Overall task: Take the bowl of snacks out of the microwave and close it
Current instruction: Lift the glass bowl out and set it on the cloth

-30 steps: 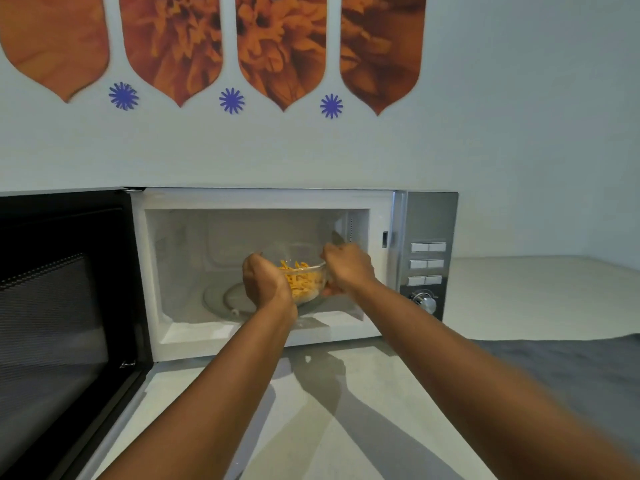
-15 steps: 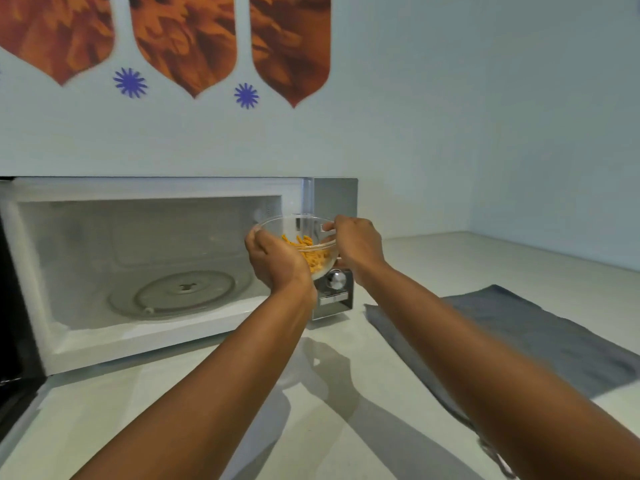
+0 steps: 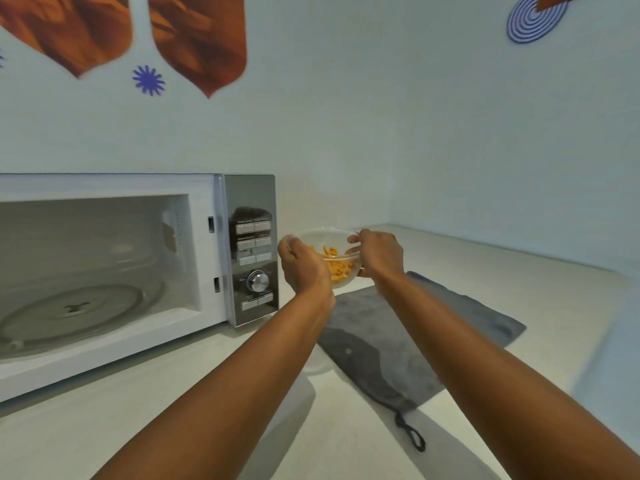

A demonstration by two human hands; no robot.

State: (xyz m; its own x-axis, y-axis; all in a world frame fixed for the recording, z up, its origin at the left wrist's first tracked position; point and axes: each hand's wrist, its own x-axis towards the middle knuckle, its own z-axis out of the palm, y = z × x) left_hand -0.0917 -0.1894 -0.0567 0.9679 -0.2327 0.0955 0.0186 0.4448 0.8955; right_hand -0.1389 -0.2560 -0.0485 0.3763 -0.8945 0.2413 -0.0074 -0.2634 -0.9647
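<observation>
Glass bowl (image 3: 323, 237) upright between both hands (image 3: 304, 268), rim up.

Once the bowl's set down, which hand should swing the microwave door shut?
Probably the left hand. It grips the bowl on the side facing the open microwave; the right hand sits farther away, above the grey cloth.

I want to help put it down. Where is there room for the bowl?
On the grey cloth right of the microwave, or the bare counter behind it. Both hands hold the bowl.
</observation>
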